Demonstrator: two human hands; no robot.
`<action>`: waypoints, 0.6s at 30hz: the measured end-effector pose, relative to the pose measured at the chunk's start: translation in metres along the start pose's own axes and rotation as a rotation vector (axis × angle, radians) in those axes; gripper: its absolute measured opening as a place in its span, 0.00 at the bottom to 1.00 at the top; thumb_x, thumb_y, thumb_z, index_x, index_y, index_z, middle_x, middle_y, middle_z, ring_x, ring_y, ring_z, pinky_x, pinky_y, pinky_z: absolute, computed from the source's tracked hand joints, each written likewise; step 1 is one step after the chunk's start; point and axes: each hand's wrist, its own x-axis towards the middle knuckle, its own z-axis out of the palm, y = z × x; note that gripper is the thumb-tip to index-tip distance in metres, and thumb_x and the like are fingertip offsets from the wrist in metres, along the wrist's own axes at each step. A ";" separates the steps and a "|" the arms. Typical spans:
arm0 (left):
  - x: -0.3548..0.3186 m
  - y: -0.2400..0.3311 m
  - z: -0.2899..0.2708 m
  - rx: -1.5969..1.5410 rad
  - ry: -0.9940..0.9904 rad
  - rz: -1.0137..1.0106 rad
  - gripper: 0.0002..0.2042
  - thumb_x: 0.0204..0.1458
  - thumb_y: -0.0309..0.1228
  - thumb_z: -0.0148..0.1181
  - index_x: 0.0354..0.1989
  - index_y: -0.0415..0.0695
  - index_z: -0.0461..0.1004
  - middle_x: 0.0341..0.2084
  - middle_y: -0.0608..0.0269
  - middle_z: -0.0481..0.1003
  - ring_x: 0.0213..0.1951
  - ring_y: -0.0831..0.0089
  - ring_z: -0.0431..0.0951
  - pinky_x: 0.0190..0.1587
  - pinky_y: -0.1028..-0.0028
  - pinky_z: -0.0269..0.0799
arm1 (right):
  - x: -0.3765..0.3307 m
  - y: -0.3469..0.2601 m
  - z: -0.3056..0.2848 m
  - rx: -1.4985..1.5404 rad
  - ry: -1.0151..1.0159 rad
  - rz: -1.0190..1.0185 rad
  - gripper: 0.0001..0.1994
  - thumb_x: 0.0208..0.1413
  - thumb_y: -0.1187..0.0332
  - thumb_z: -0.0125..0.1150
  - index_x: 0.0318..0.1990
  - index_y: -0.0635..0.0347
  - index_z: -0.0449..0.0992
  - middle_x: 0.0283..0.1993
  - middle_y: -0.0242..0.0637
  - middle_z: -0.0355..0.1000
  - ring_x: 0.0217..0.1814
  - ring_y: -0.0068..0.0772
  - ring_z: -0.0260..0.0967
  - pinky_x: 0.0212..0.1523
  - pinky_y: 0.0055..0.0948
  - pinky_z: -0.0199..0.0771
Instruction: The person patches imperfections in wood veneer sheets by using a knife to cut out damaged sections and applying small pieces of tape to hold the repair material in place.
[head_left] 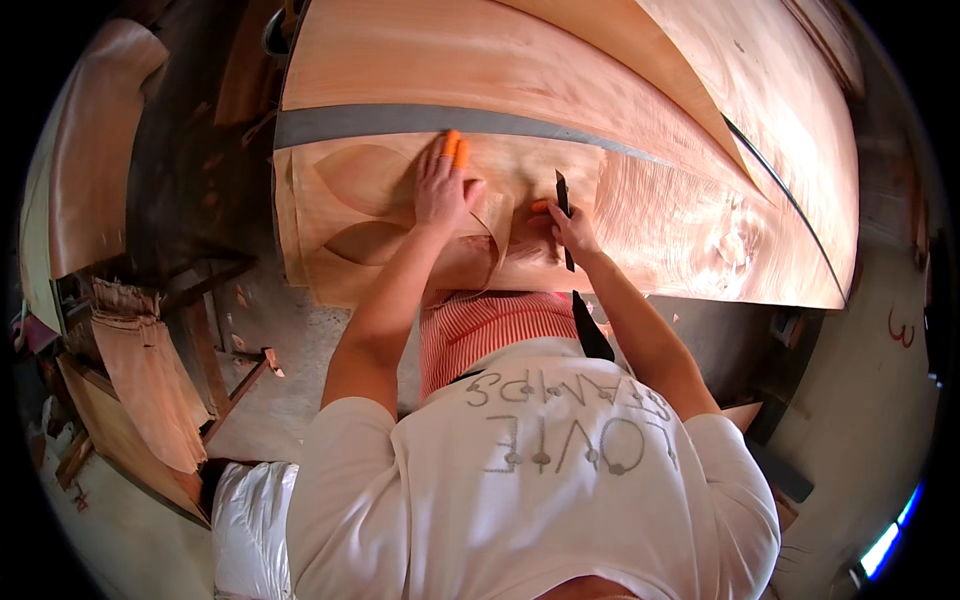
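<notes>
My left hand point(443, 192) lies flat on a thin wood veneer sheet point(300, 215), fingers stretched toward a long grey strip point(380, 120). Orange covers wrap some of its fingertips. In my right hand point(572, 232) is a black utility knife point(564, 195), its tip pointing away from me over the veneer. An orange cover also shows on a right finger. Leaf-shaped darker areas point(365, 180) show in the veneer left of my left hand. Between the hands a narrow curled veneer strip point(492, 235) bends toward the near edge.
Large veneer sheets point(450, 55) cover the work surface, one with a raised, curling edge point(650, 50). More veneer point(105, 140) hangs at the far left, above a ragged veneer bundle point(150, 380). A white plastic-wrapped bundle point(255, 520) sits at my lower left.
</notes>
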 end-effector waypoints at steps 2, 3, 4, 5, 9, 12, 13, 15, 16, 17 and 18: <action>-0.001 -0.011 -0.006 0.142 0.018 -0.055 0.29 0.47 0.41 0.56 0.57 0.42 0.61 0.60 0.55 0.57 0.62 0.60 0.55 0.61 0.55 0.47 | -0.002 0.001 0.003 0.059 0.013 -0.009 0.14 0.58 0.60 0.51 0.40 0.62 0.74 0.30 0.38 0.76 0.20 0.16 0.62 0.20 0.18 0.61; -0.006 -0.014 -0.008 0.214 0.022 -0.092 0.29 0.47 0.41 0.55 0.57 0.43 0.61 0.60 0.56 0.57 0.62 0.60 0.54 0.62 0.55 0.46 | -0.007 -0.003 0.012 0.040 0.025 -0.037 0.13 0.57 0.62 0.54 0.41 0.63 0.73 0.31 0.38 0.76 0.23 0.17 0.64 0.23 0.18 0.63; -0.006 -0.012 -0.011 0.214 -0.035 -0.129 0.27 0.49 0.40 0.53 0.57 0.44 0.61 0.61 0.57 0.56 0.63 0.62 0.53 0.62 0.56 0.44 | -0.014 -0.007 0.021 0.023 0.043 -0.063 0.12 0.55 0.64 0.56 0.41 0.64 0.73 0.32 0.37 0.76 0.26 0.18 0.66 0.26 0.18 0.66; -0.009 -0.012 -0.010 0.212 -0.035 -0.137 0.26 0.49 0.40 0.53 0.57 0.44 0.61 0.61 0.58 0.56 0.63 0.62 0.53 0.62 0.56 0.44 | -0.017 -0.008 0.031 0.005 0.060 -0.089 0.12 0.54 0.66 0.58 0.42 0.64 0.72 0.33 0.37 0.76 0.28 0.19 0.69 0.28 0.19 0.69; -0.009 -0.015 -0.008 0.217 -0.025 -0.145 0.25 0.50 0.38 0.51 0.57 0.45 0.61 0.61 0.60 0.56 0.63 0.65 0.52 0.63 0.57 0.43 | -0.010 0.013 0.057 -0.076 -0.022 -0.154 0.14 0.47 0.69 0.65 0.39 0.67 0.71 0.28 0.31 0.72 0.28 0.18 0.67 0.31 0.21 0.69; -0.006 -0.013 -0.007 0.196 -0.031 -0.136 0.24 0.52 0.37 0.49 0.58 0.46 0.61 0.61 0.61 0.55 0.63 0.66 0.52 0.63 0.58 0.43 | -0.011 0.037 0.062 -0.245 -0.279 -0.236 0.14 0.44 0.68 0.66 0.37 0.64 0.72 0.30 0.33 0.71 0.32 0.21 0.66 0.32 0.25 0.68; -0.008 -0.016 -0.008 0.191 -0.034 -0.146 0.23 0.52 0.37 0.48 0.58 0.46 0.61 0.61 0.61 0.55 0.63 0.66 0.52 0.63 0.58 0.42 | -0.022 0.026 0.065 -0.308 -0.439 -0.217 0.15 0.43 0.68 0.66 0.38 0.62 0.72 0.30 0.34 0.71 0.32 0.23 0.66 0.33 0.26 0.68; -0.010 -0.018 -0.009 0.186 -0.034 -0.156 0.23 0.53 0.37 0.48 0.58 0.46 0.61 0.61 0.62 0.55 0.63 0.66 0.52 0.63 0.59 0.42 | -0.041 -0.004 0.064 -0.780 -0.709 -0.367 0.15 0.42 0.67 0.65 0.40 0.57 0.73 0.32 0.39 0.72 0.34 0.33 0.70 0.35 0.28 0.69; -0.009 -0.016 -0.009 0.180 -0.034 -0.153 0.22 0.53 0.37 0.47 0.58 0.46 0.61 0.61 0.62 0.55 0.63 0.66 0.52 0.63 0.59 0.42 | -0.046 -0.002 0.060 -0.926 -0.776 -0.420 0.15 0.43 0.67 0.63 0.41 0.56 0.73 0.34 0.40 0.73 0.35 0.35 0.71 0.35 0.29 0.70; -0.008 -0.015 -0.009 0.172 -0.034 -0.156 0.22 0.53 0.37 0.47 0.58 0.46 0.61 0.61 0.62 0.55 0.63 0.66 0.52 0.63 0.59 0.42 | -0.048 -0.001 0.057 -1.073 -0.844 -0.474 0.15 0.44 0.68 0.62 0.42 0.55 0.73 0.35 0.41 0.73 0.35 0.38 0.71 0.36 0.29 0.70; -0.008 -0.016 -0.009 0.168 -0.032 -0.162 0.22 0.53 0.37 0.47 0.58 0.47 0.61 0.61 0.62 0.55 0.63 0.66 0.52 0.63 0.59 0.42 | -0.052 -0.017 0.056 -1.146 -0.841 -0.446 0.14 0.47 0.69 0.58 0.43 0.55 0.73 0.36 0.42 0.73 0.37 0.41 0.72 0.35 0.31 0.71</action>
